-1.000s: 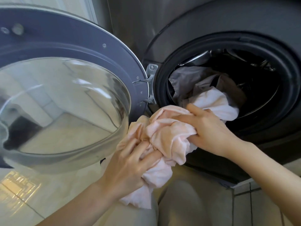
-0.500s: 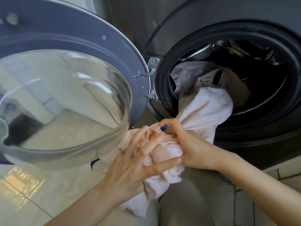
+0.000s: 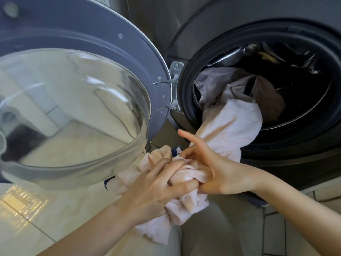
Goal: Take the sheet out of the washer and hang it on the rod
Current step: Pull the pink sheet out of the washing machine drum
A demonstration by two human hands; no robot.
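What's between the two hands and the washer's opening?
In the head view, a taut stretch of the pale pink sheet runs from both hands, left hand and right hand, over the dark door seal into the drum.

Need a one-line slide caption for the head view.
Both hands, left and right, bunch a pale pink sheet trailing from the open washer drum.
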